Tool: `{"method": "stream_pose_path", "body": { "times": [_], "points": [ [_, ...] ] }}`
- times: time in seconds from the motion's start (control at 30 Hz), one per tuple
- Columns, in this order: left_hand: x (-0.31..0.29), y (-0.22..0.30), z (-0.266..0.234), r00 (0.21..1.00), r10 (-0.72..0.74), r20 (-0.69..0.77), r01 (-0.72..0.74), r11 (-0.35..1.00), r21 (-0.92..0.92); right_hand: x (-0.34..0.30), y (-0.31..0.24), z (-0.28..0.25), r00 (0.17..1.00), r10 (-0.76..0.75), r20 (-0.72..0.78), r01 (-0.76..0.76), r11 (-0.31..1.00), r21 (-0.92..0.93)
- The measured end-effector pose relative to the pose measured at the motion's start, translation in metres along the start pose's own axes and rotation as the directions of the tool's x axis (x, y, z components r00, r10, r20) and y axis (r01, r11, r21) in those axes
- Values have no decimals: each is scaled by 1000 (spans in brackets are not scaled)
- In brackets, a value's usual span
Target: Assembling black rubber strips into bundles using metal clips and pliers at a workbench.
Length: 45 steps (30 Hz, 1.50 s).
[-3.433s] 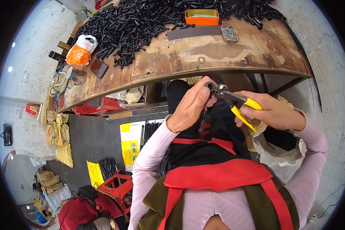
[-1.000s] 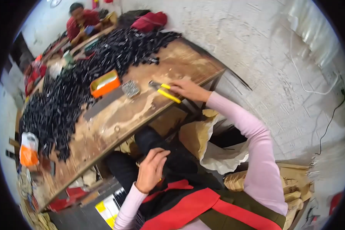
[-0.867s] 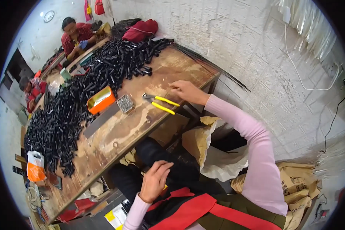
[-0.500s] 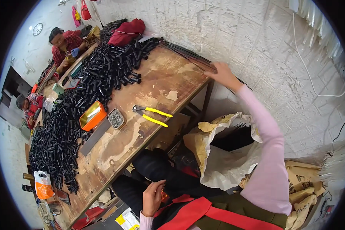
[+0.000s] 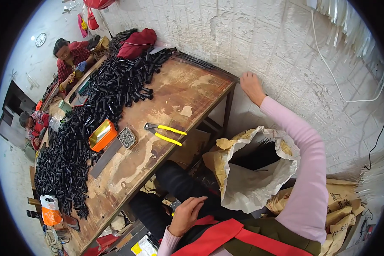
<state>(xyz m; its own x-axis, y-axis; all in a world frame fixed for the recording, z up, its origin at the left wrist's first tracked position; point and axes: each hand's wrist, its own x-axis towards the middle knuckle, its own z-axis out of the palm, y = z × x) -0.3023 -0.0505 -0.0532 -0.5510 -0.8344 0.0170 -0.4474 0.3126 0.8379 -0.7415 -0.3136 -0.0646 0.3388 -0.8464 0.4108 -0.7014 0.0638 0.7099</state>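
My right hand (image 5: 252, 88) is at the table's right corner, close to the wall, with its fingers curled closed. What it grips, if anything, is hidden. Thin black rods (image 5: 200, 62) lie along the table's wall-side edge, beside that hand. Over my lap, my left hand (image 5: 186, 216) has its fingers pressed together; I cannot make out anything in them. Below my right forearm stands an open paper sack (image 5: 260, 190) with a white lining, and many thin black rods (image 5: 258, 155) are inside it.
On the wooden table (image 5: 181, 91) lie yellow-handled pliers (image 5: 164, 133), a dish of small metal bits (image 5: 127, 138), an orange box (image 5: 102, 135) and a long heap of black tubular parts (image 5: 68, 166). Two people (image 5: 72, 59) work beyond the heap. Brown paper sacks (image 5: 335, 200) lie at right.
My right hand has drawn slightly toward me from the rods at the table corner, its fingers now curled. My left hand has shifted rightward over my lap. The view has tilted a little.
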Motion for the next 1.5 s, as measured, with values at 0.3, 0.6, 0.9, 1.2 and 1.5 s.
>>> {"method": "stream_pose_path", "body": {
  "times": [0.3,0.6,0.9,1.2,1.5],
  "points": [
    [65,4,-18,989,38,140,44,840,-541,-7,-2,-65,554,-653,516,-801,-588,115],
    [135,-25,0,909,-316,271,401,487,-776,-125,-143,-241,729,-575,371,-593,-801,-76],
    [109,23,-61,896,-408,177,366,449,-815,-212,-101,-221,621,-582,525,-781,-403,477],
    [25,129,-105,920,-109,-375,-165,761,-627,-213,-152,6,703,-70,708,-398,786,473],
    [-47,112,-126,910,-251,-331,-72,688,-722,-215,-162,99,802,10,598,-362,804,472]
  ]
}}
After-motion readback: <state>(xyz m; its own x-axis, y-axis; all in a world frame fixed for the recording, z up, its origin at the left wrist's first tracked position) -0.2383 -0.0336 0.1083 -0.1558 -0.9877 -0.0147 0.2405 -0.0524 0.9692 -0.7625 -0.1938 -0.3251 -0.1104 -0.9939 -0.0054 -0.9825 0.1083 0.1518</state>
